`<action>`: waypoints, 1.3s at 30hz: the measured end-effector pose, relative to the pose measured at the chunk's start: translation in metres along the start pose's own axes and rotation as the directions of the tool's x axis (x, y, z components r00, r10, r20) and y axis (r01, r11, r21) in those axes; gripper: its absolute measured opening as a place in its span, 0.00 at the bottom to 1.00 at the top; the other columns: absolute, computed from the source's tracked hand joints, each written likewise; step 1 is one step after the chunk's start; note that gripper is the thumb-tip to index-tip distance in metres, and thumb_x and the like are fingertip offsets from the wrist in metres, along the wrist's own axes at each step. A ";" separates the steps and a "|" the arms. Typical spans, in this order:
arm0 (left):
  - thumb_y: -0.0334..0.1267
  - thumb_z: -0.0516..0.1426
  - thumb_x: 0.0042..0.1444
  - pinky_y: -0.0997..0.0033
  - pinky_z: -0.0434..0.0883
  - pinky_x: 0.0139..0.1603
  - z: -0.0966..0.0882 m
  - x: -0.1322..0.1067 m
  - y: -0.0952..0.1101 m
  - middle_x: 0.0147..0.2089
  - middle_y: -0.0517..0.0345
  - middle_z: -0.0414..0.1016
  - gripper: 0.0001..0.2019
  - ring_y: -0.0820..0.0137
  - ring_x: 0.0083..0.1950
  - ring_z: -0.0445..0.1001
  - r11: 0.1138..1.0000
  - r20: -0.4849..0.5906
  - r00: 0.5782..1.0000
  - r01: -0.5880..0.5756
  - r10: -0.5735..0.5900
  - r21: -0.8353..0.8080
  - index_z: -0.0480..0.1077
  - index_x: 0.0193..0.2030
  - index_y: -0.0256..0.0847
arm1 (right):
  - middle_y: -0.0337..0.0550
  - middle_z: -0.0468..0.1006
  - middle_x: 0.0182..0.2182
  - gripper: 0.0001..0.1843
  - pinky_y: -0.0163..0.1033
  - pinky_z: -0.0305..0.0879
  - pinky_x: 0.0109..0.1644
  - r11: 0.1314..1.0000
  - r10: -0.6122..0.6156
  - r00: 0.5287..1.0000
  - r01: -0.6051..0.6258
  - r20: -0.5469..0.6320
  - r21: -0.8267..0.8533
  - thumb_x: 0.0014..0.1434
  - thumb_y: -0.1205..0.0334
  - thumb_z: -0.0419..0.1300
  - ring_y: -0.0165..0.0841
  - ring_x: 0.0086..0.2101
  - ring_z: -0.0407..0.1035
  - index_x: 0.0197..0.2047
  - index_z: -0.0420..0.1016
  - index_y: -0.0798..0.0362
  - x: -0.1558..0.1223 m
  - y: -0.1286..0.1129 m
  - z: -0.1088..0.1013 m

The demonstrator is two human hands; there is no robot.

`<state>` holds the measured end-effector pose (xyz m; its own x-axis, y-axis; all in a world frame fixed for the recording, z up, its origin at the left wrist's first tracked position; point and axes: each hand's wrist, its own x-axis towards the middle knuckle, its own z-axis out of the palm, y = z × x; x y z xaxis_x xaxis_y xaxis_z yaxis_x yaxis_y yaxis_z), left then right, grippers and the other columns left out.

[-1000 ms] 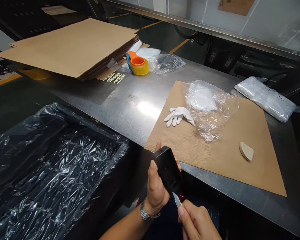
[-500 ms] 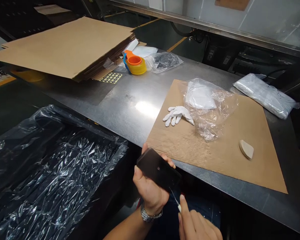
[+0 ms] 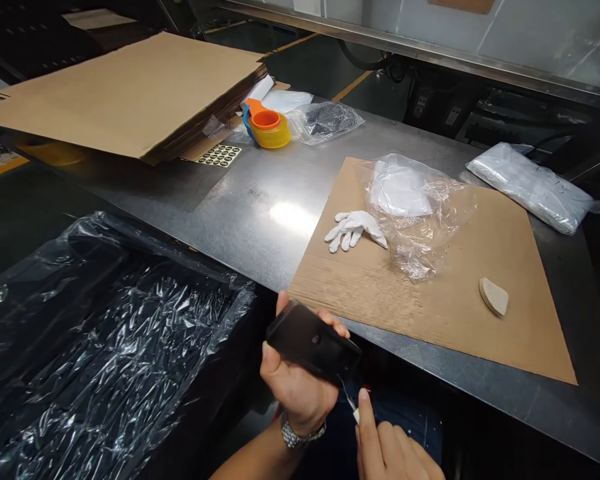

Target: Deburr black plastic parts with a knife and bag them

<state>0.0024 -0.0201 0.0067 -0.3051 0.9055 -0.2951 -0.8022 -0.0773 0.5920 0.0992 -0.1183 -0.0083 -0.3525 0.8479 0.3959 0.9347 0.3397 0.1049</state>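
**Thin blade at the lower corner of a black plastic-looking part**

At the lower centre of the frame, a bare left hand [image 3: 300, 393] cradles a black part [image 3: 314, 340], thumb on one long side, fingers curled round the other. A right hand [image 3: 393, 447], lower right of centre, grips a small knife [image 3: 356, 415], forefinger along its pale handle. The blade, seen almost edge-on, appears to meet the part's lower right corner; exact contact cannot be told. The work is held in the air, just short of the table [image 3: 280, 193].

The step looks like edge trimming. Done well, it probably calls for a steady left grip, a shallow blade angle and short, light strokes that skim without gouging. The left palm and wrist lie close below the blade, so strokes are best steered away from them.
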 end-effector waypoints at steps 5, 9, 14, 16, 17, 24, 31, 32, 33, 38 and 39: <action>0.55 0.46 0.53 0.65 0.69 0.30 -0.004 0.001 -0.001 0.29 0.57 0.73 0.21 0.67 0.28 0.70 0.999 0.042 0.999 -0.036 0.035 0.012 0.68 0.51 0.59 | 0.32 0.60 0.13 0.12 0.33 0.49 0.18 0.999 0.001 1.000 0.000 -0.011 0.044 0.58 0.77 0.52 0.20 0.13 0.56 0.41 0.76 0.64 -0.001 0.001 0.002; 0.55 0.47 0.53 0.64 0.70 0.31 -0.007 -0.001 -0.005 0.30 0.57 0.73 0.21 0.66 0.29 0.71 0.996 0.054 0.996 -0.078 0.075 0.047 0.68 0.52 0.57 | 0.33 0.61 0.14 0.15 0.33 0.50 0.21 1.000 0.011 1.000 -0.011 0.009 0.010 0.58 0.79 0.49 0.21 0.15 0.56 0.41 0.76 0.61 0.000 0.001 0.000; 0.52 0.46 0.57 0.69 0.71 0.29 -0.006 -0.003 -0.007 0.30 0.57 0.73 0.22 0.69 0.28 0.71 0.992 -0.086 0.996 0.022 -0.012 0.121 0.64 0.56 0.53 | 0.34 0.60 0.15 0.17 0.35 0.49 0.24 0.998 -0.029 0.998 0.032 0.048 -0.056 0.58 0.79 0.47 0.24 0.17 0.56 0.44 0.74 0.61 0.002 0.009 -0.003; 0.51 0.46 0.58 0.70 0.71 0.28 -0.005 -0.002 -0.005 0.29 0.58 0.72 0.22 0.69 0.28 0.71 0.981 -0.139 0.987 0.108 -0.086 0.158 0.62 0.58 0.51 | 0.34 0.59 0.16 0.18 0.35 0.48 0.24 0.998 -0.045 0.998 0.047 0.038 -0.049 0.60 0.77 0.47 0.24 0.18 0.55 0.47 0.73 0.61 0.002 0.017 -0.002; 0.52 0.46 0.59 0.71 0.71 0.28 -0.004 -0.001 -0.003 0.28 0.58 0.72 0.23 0.70 0.27 0.71 0.974 -0.159 0.980 0.151 -0.124 0.172 0.61 0.59 0.51 | 0.34 0.58 0.16 0.17 0.36 0.48 0.24 0.997 -0.055 0.998 0.056 0.029 -0.044 0.60 0.76 0.47 0.25 0.18 0.55 0.48 0.72 0.60 0.002 0.021 0.000; 0.51 0.46 0.59 0.69 0.72 0.29 -0.003 0.002 0.004 0.29 0.59 0.71 0.23 0.69 0.27 0.72 0.929 -0.136 0.937 0.341 -0.323 0.145 0.58 0.60 0.51 | 0.37 0.64 0.20 0.17 0.35 0.52 0.23 0.981 0.003 0.996 -0.019 0.084 0.195 0.65 0.65 0.45 0.27 0.20 0.59 0.49 0.71 0.61 0.006 0.048 0.000; 0.52 0.47 0.58 0.70 0.71 0.29 -0.005 0.005 0.004 0.28 0.58 0.71 0.23 0.70 0.27 0.71 0.874 -0.122 0.881 0.471 -0.457 0.119 0.59 0.60 0.51 | 0.39 0.66 0.24 0.17 0.32 0.60 0.24 0.893 0.111 0.974 -0.184 0.195 0.410 0.66 0.64 0.43 0.27 0.22 0.64 0.50 0.69 0.58 0.004 0.055 -0.001; 0.52 0.47 0.58 0.70 0.70 0.29 -0.004 0.005 0.004 0.28 0.58 0.71 0.23 0.70 0.27 0.71 0.872 -0.112 0.879 0.475 -0.464 0.113 0.59 0.60 0.51 | 0.40 0.66 0.24 0.17 0.31 0.61 0.24 0.882 0.097 0.973 -0.182 0.210 0.434 0.65 0.64 0.44 0.27 0.22 0.64 0.50 0.69 0.57 0.003 0.055 -0.003; 0.52 0.47 0.58 0.70 0.70 0.30 -0.004 0.005 0.004 0.28 0.58 0.71 0.24 0.70 0.27 0.71 0.871 -0.100 0.877 0.479 -0.470 0.107 0.59 0.60 0.51 | 0.40 0.67 0.25 0.16 0.31 0.61 0.24 0.870 0.082 0.969 -0.183 0.232 0.459 0.65 0.64 0.45 0.27 0.22 0.64 0.51 0.68 0.57 0.002 0.054 -0.005; 0.53 0.46 0.58 0.69 0.69 0.30 -0.001 0.002 0.005 0.29 0.58 0.70 0.25 0.69 0.27 0.70 0.887 -0.039 0.893 0.450 -0.449 0.104 0.57 0.61 0.52 | 0.40 0.70 0.27 0.14 0.30 0.64 0.26 0.751 0.071 0.926 -0.294 0.369 0.591 0.64 0.63 0.49 0.27 0.24 0.67 0.50 0.68 0.54 0.004 0.049 -0.015; 0.53 0.46 0.58 0.70 0.69 0.30 -0.001 0.001 0.005 0.29 0.58 0.70 0.25 0.70 0.27 0.70 0.885 -0.026 0.891 0.454 -0.454 0.106 0.57 0.62 0.52 | 0.39 0.70 0.26 0.13 0.30 0.64 0.26 0.707 0.066 0.927 -0.304 0.368 0.639 0.63 0.63 0.50 0.27 0.25 0.67 0.50 0.68 0.53 0.005 0.046 -0.015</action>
<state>-0.0026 -0.0204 0.0084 0.0791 0.8308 -0.5509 -0.7936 0.3869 0.4696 0.1412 -0.1043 0.0123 -0.2818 0.9587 0.0382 0.7388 0.2422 -0.6288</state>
